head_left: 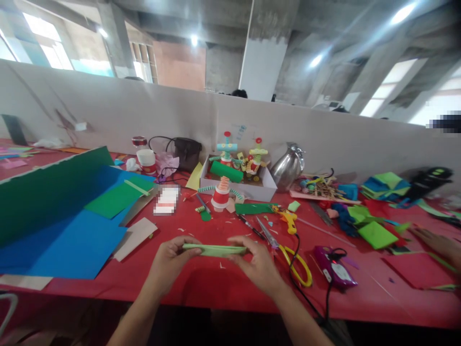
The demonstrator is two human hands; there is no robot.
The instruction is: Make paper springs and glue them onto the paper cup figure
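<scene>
A flat strip of light green paper (214, 249) is held level just above the red table (216, 288), near its front edge. My left hand (169, 264) pinches the strip's left end with curled fingers. My right hand (257, 264) grips the right end, thumb on top. Yellow-handled scissors (288, 254) lie on the table just right of my right hand, blades pointing up-left.
Large blue and green sheets (65, 211) cover the left side. A white box (237, 185) of paper-cup figures and a metal jug (287, 168) stand behind. A purple glue gun (333, 271) with black cable lies right. Another person's hand (437, 245) rests at far right among paper scraps.
</scene>
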